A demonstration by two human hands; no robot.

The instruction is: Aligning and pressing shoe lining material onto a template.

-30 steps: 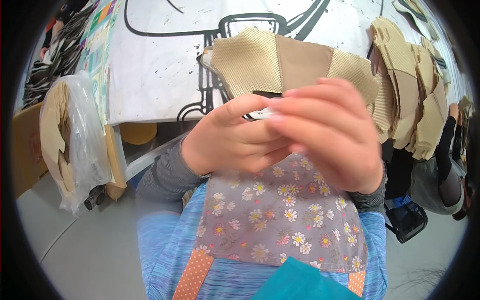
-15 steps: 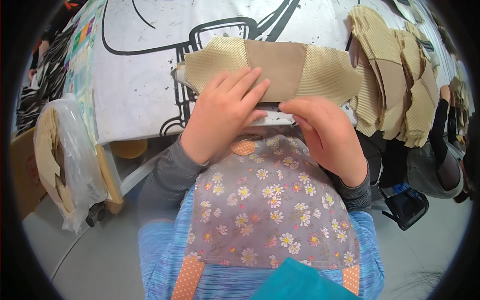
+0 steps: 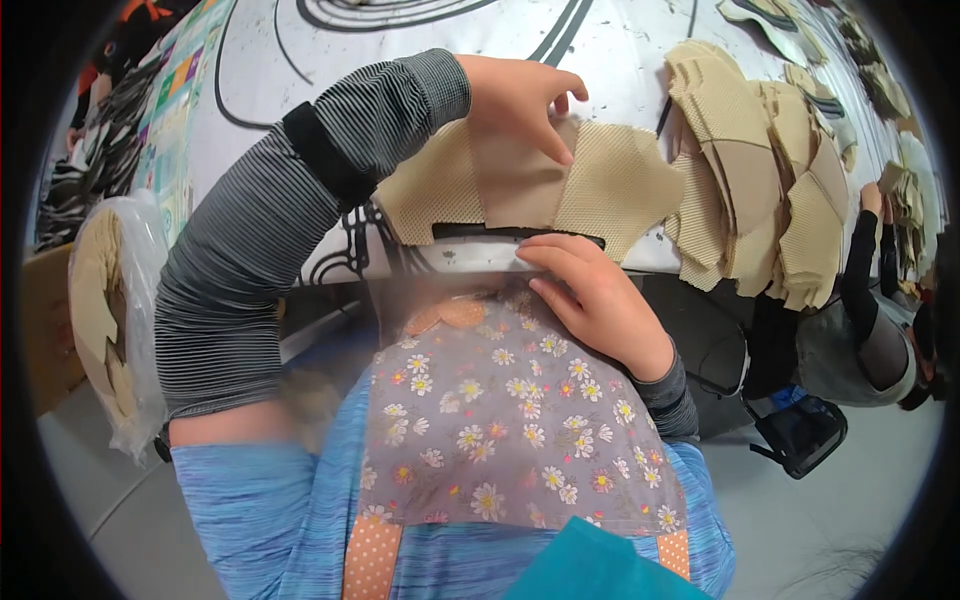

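A fabric panel (image 3: pixel 615 170) lies across the near side of the table, tan mesh at both ends and smooth beige in the middle. A dark strip (image 3: pixel 475 231) shows along its near edge. My left hand (image 3: pixel 515 100) reaches over the panel's far side, fingers apart, one digit pointing down onto the seam between beige and mesh. At the near edge, beside the dark strip, my right hand (image 3: pixel 605 305) has its fingers stretched out and thumb apart. I see nothing held in either hand.
Stacks of similar tan pieces (image 3: pixel 740 180) stand right of the panel. A plastic bag (image 3: pixel 140 320) of beige pieces hangs at the table's left side. Dark pieces (image 3: pixel 95 185) are piled far left. Another person's arm (image 3: pixel 860 245) reaches in at the right.
My left hand has swung from the panel's near left to its far side, the forearm now arched over the table. The panel sits lower and slightly left, its near edge now showing the dark strip.
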